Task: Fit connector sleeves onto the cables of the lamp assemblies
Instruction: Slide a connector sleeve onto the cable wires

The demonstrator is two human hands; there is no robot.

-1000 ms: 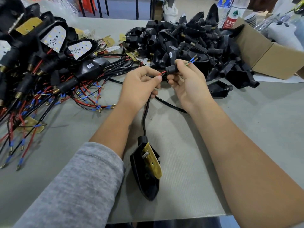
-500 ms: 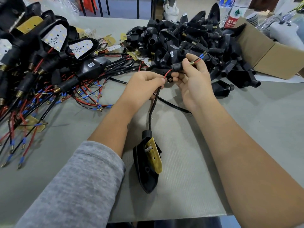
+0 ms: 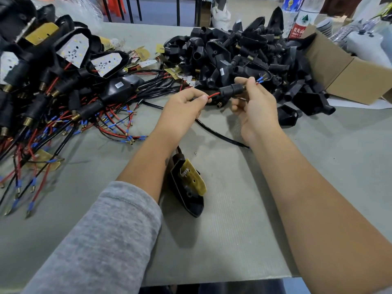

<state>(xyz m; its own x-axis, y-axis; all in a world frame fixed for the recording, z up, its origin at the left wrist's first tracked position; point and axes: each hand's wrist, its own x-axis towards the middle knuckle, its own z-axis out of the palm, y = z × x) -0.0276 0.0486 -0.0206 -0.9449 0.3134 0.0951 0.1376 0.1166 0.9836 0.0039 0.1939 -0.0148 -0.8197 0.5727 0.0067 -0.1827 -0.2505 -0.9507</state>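
Grey table (image 3: 318,166), cardboard box (image 3: 347,79), both hands' fingers (image 3: 251,84) pinching sleeved cable (image 3: 213,95)

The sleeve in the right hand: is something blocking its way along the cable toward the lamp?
Only the left hand, which pinches the red wire just behind the sleeve; the right hand holds the sleeve.

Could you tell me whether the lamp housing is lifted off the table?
No, the lamp housing lies on the table between the forearms.
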